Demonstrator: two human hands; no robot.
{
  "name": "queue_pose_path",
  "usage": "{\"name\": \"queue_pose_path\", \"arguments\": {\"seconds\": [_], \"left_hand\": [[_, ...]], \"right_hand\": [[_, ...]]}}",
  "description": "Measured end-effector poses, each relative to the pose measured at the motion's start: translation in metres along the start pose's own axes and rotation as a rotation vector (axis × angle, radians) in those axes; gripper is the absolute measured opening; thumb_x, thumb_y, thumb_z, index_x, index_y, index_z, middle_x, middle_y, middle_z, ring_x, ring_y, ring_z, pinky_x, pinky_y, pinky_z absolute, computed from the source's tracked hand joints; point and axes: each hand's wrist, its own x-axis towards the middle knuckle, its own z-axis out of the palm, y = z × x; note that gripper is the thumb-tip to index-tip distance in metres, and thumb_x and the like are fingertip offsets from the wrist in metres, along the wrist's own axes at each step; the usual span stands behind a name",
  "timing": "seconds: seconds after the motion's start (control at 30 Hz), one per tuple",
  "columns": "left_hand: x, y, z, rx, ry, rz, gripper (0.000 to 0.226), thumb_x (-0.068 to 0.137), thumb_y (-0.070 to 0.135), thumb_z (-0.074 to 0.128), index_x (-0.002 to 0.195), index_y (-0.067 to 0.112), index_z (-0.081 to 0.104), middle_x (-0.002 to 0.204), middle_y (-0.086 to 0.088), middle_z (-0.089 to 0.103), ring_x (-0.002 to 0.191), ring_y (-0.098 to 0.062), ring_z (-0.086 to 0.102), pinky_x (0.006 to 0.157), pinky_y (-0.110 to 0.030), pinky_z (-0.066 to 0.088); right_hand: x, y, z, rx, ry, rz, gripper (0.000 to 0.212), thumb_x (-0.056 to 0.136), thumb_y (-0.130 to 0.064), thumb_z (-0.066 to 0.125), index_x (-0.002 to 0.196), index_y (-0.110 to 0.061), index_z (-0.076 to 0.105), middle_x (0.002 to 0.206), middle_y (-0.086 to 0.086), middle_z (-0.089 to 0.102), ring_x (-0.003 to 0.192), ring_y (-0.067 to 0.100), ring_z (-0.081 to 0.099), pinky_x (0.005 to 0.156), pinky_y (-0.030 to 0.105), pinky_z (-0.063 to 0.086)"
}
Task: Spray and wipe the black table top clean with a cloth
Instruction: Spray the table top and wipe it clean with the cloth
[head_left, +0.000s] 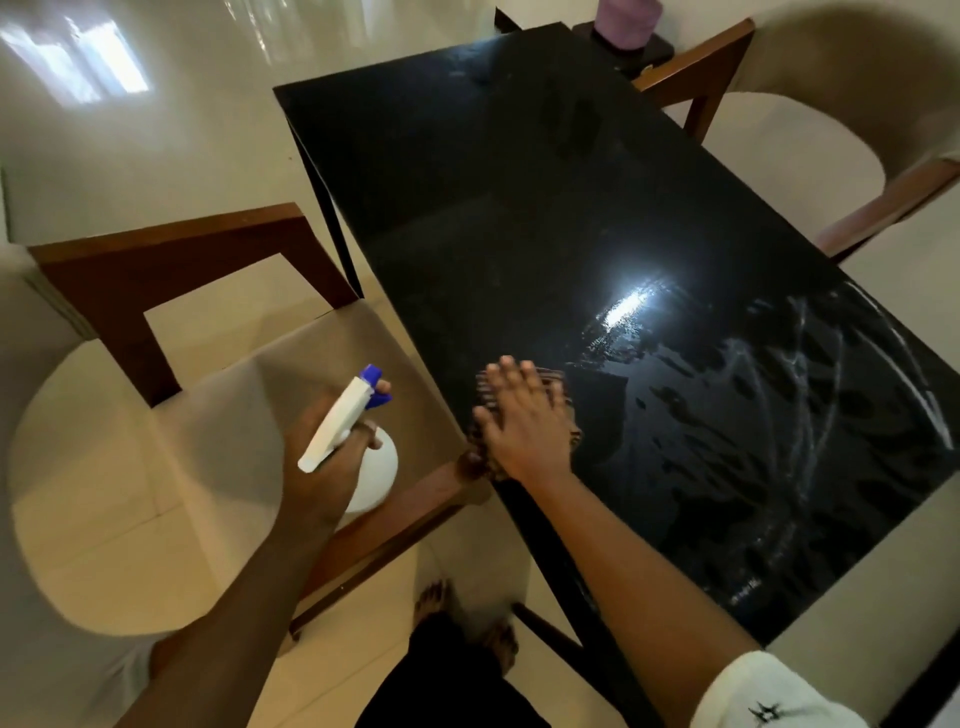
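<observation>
A right hand (524, 421), fingers spread flat, presses a dark striped cloth (558, 387) onto the glossy black rectangular table top (519, 208) near its seven o'clock edge. Wet streaks (779, 415) lie at four o'clock. The left hand (324, 462) grips a white spray bottle with blue nozzle (363, 415) beside the table.

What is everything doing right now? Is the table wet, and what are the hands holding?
black table top: wet and streaky on the near part, dry-looking farther away.
cloth: flat on the table, pressed under the right hand.
right hand: open, fingers spread on the cloth.
left hand: closed around the spray bottle.
spray bottle: held off the table, over the chair.
</observation>
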Motion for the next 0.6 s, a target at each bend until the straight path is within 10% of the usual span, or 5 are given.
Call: {"name": "queue_pose_path", "arguments": {"seconds": [0.17,0.43,0.6], "left_hand": [[-0.006,0.004,-0.001,0.002,0.025,0.002,0.028,0.084,-0.009,0.061,0.110,-0.017,0.056,0.093,-0.018,0.061,0.083,0.015,0.059,0.074,0.004,0.042],[0.008,0.022,0.005,-0.062,-0.015,-0.051,0.034,0.087,-0.002,0.058,0.116,-0.018,0.051,0.097,-0.031,0.061,0.075,-0.002,0.064,0.072,-0.002,0.048],[0.009,0.041,0.019,-0.158,-0.070,-0.077,0.055,0.079,0.023,0.067,0.115,-0.016,0.052,0.100,-0.034,0.060,0.082,-0.023,0.061,0.088,-0.020,0.051]], "right_hand": [[-0.007,0.034,-0.014,-0.056,-0.001,0.259,0.067,0.097,-0.061,0.019,0.154,-0.028,0.006,0.162,-0.004,-0.001,0.148,0.019,-0.006,0.117,0.047,-0.006],[-0.054,0.011,0.003,-0.070,-0.083,-0.310,0.067,0.095,-0.062,0.025,0.153,-0.031,0.013,0.160,-0.007,0.009,0.148,0.016,0.004,0.118,0.051,0.004],[-0.024,0.094,-0.025,-0.066,0.001,0.039,0.076,0.087,-0.064,0.019,0.153,-0.026,0.018,0.160,-0.007,0.011,0.148,0.017,0.010,0.118,0.048,0.007]]}}
